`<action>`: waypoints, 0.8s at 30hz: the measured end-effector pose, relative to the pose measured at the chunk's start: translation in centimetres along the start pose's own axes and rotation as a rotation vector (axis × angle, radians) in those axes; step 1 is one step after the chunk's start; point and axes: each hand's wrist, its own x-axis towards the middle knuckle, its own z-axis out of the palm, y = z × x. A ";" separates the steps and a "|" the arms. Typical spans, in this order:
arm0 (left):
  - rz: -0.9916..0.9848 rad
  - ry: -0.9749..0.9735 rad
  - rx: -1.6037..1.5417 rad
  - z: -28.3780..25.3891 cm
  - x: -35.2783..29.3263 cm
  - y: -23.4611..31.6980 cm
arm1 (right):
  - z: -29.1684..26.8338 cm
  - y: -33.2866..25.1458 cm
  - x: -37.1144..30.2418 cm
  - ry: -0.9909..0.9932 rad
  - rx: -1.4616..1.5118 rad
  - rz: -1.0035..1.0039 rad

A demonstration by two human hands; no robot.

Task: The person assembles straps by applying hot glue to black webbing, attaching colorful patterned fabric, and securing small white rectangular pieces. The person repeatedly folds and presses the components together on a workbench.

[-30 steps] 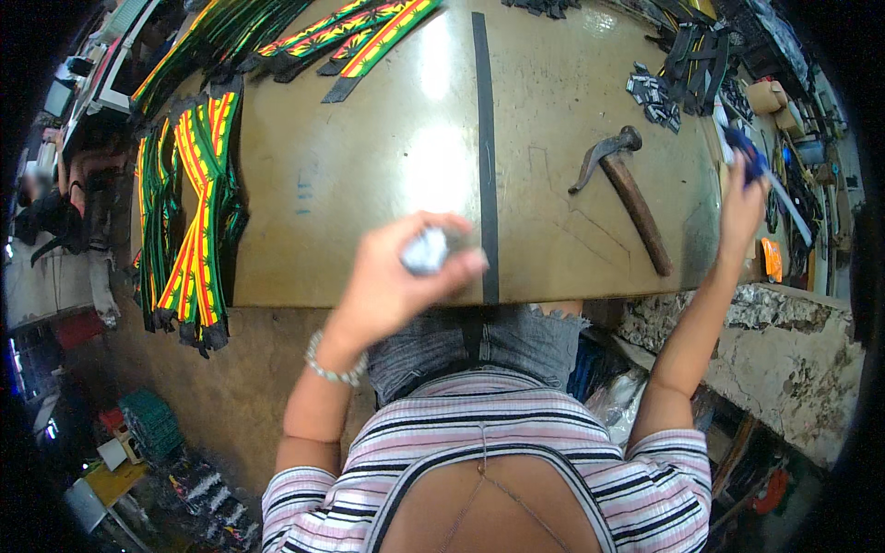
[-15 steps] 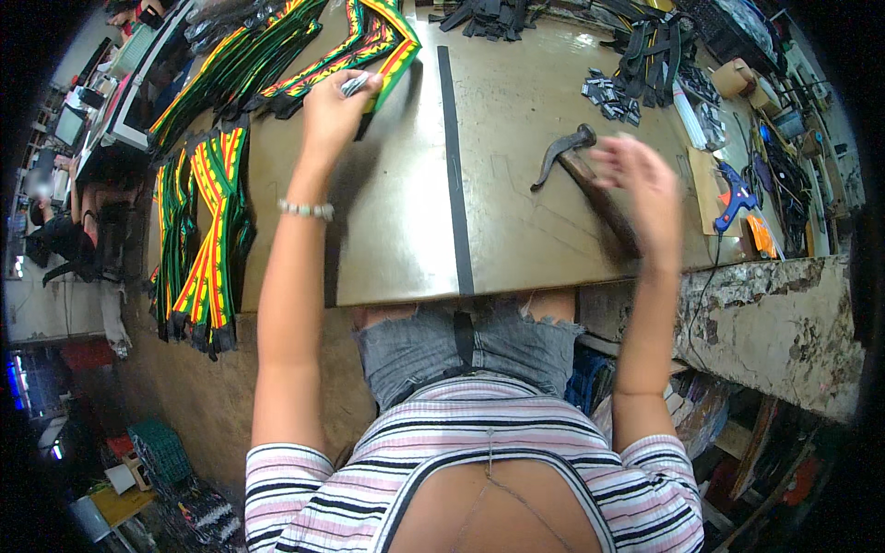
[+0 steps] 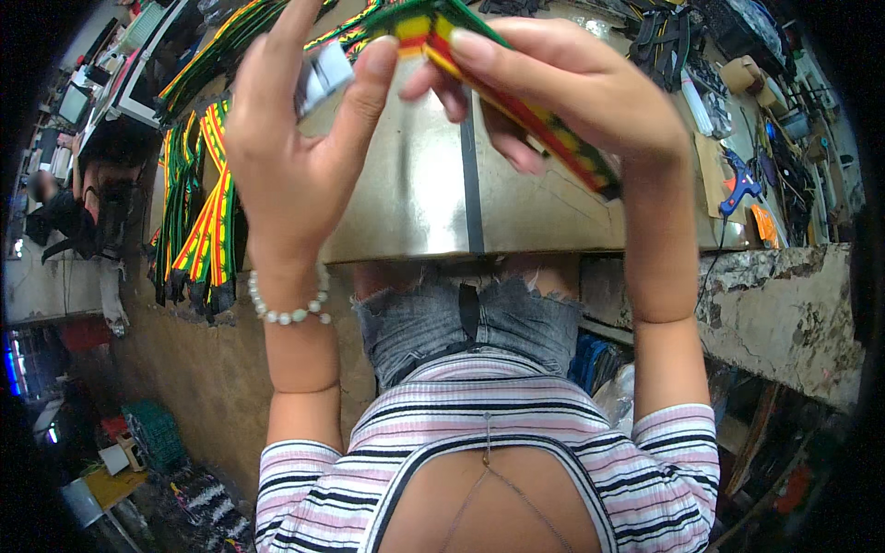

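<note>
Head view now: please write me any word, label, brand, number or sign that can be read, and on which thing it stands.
No text is readable.
Patterned strap in the right hand: no legible letters.
Pale pieces in the left hand: any marking is too blurred.
Orange packet: any print is too small.

A white glare is thrown back by the tabletop (image 3: 548,221); slight blur is seen on the hands (image 3: 293,157), the floor (image 3: 198,378) is dimly lit, and straight edges are bent toward the blackened rim.
</note>
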 end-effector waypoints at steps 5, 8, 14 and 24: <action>-0.037 -0.338 -0.059 -1.5 0.5 1.0 | -0.2 -0.9 -1.6 0.129 -0.285 0.065; -0.328 -0.434 -0.177 1.4 -1.8 -1.2 | 0.6 3.7 -1.3 0.434 -0.338 0.016; -0.535 -0.740 -0.010 7.1 -7.4 -6.0 | 2.6 13.1 -2.3 0.735 -0.738 0.294; -0.587 -0.728 0.108 8.1 -8.6 -6.2 | 2.6 15.9 -1.6 0.739 -0.886 0.176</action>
